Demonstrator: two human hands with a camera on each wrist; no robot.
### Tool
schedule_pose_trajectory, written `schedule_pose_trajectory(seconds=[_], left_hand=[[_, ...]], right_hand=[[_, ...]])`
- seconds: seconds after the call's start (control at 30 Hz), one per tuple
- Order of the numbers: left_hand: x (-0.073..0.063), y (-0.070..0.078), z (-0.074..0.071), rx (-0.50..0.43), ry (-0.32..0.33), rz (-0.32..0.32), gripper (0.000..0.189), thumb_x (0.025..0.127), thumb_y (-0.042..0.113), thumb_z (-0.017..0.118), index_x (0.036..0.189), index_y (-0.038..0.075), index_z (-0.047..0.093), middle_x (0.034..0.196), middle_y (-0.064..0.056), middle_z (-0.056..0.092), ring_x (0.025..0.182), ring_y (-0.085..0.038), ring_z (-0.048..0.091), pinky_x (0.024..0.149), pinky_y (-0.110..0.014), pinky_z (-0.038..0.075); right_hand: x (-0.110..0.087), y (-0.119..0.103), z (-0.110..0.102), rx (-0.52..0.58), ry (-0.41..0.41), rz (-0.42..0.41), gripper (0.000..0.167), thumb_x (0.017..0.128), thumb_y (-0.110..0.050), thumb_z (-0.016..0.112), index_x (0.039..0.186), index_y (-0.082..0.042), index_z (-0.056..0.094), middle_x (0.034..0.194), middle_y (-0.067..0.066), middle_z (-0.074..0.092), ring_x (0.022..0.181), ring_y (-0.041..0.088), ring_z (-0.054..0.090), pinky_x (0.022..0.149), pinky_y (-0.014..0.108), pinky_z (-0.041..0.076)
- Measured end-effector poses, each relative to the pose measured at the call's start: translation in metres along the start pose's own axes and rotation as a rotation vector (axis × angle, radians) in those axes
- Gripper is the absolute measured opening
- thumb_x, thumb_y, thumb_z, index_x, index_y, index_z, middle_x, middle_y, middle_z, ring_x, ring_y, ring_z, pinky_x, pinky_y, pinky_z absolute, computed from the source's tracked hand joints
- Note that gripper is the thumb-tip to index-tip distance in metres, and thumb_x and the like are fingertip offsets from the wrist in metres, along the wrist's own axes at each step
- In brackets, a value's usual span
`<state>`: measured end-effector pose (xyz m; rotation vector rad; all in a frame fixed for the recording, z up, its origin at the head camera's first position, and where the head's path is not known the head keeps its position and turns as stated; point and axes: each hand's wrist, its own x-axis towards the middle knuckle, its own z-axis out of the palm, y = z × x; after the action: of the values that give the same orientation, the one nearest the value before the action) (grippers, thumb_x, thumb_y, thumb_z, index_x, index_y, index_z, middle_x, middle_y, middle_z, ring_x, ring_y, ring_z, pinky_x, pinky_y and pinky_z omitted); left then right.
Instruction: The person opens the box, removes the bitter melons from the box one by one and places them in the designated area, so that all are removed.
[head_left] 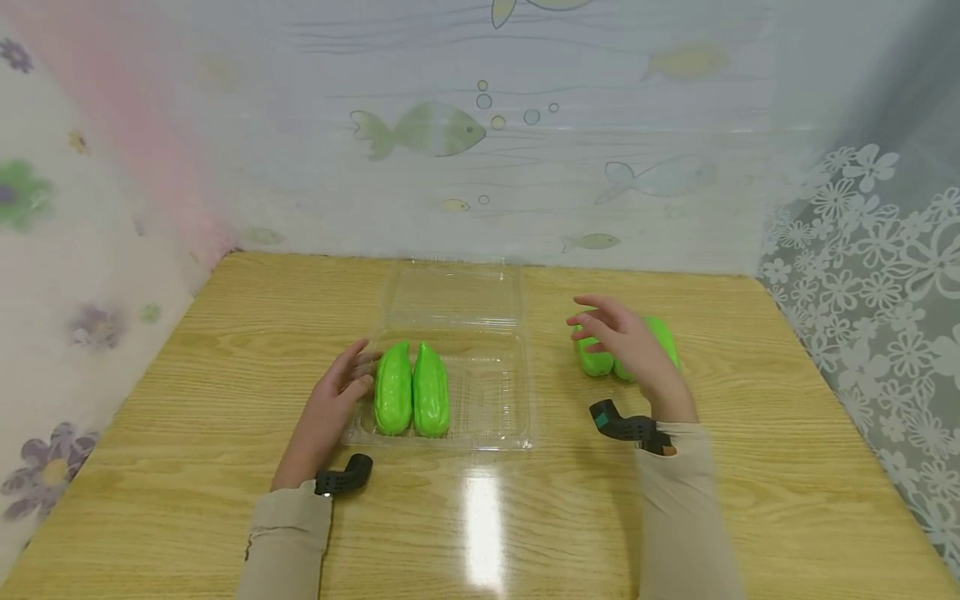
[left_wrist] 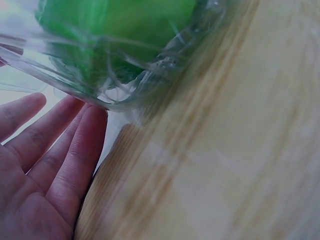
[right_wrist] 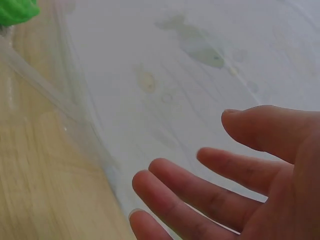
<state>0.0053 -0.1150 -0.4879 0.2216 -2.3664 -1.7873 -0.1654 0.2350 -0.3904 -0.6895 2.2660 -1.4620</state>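
A clear plastic clamshell box (head_left: 491, 400) lies open on the table, its lid (head_left: 456, 292) folded back toward the wall. Two glossy green elongated vegetables (head_left: 431, 392) with pointed tips lie side by side in its left half. My left hand (head_left: 330, 404) is at the box's left side; in the left wrist view its nearly straight fingertips touch the box's edge. Over several more green vegetables (head_left: 662, 337) on the right, my right hand (head_left: 622, 337) hovers with spread, relaxed fingers and partly hides them. The right wrist view shows nothing between those fingers.
All of it sits on a wood-grain table (head_left: 555, 517) that meets a wall (head_left: 322, 192) with fish drawings at the back. A flowered covering (head_left: 885, 267) borders the right side. Black wrist cameras (head_left: 626, 423) stick out from both sleeves.
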Motion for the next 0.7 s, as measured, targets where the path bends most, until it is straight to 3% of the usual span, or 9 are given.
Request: schedule_pose_trajectory(seconds=[0.3,0.43,0.7], left_hand=[[0.000,0.001,0.001,-0.004,0.002,-0.011,0.051,0.093,0.025,0.045,0.140,0.027,0.026,0.134,-0.001,0.040,0.120,-0.022,0.039,0.098,-0.049,0.028],[0.000,0.001,0.000,0.002,0.004,-0.012,0.050,0.094,0.025,0.045,0.140,0.027,0.027,0.134,-0.001,0.040,0.120,-0.021,0.039,0.098,-0.049,0.028],[-0.001,0.005,0.000,0.008,0.001,-0.005,0.050,0.094,0.024,0.044,0.141,0.025,0.026,0.135,-0.004,0.040,0.120,-0.023,0.040,0.097,-0.049,0.028]], right_hand=[[0.008,-0.008,0.026,0.025,-0.061,-0.028,0.050,0.091,-0.033,0.049,0.136,-0.017,0.032,0.115,0.010,0.053,0.099,0.025,0.056,0.080,0.043,0.046],[0.013,-0.010,0.042,-0.020,-0.078,-0.038,0.052,0.090,-0.037,0.049,0.136,-0.019,0.032,0.118,0.009,0.052,0.098,0.023,0.057,0.077,0.039,0.048],[0.018,-0.018,0.074,-0.101,-0.122,-0.065,0.049,0.091,-0.038,0.048,0.135,-0.024,0.033,0.119,0.007,0.052,0.095,0.018,0.057,0.076,0.042,0.048]])
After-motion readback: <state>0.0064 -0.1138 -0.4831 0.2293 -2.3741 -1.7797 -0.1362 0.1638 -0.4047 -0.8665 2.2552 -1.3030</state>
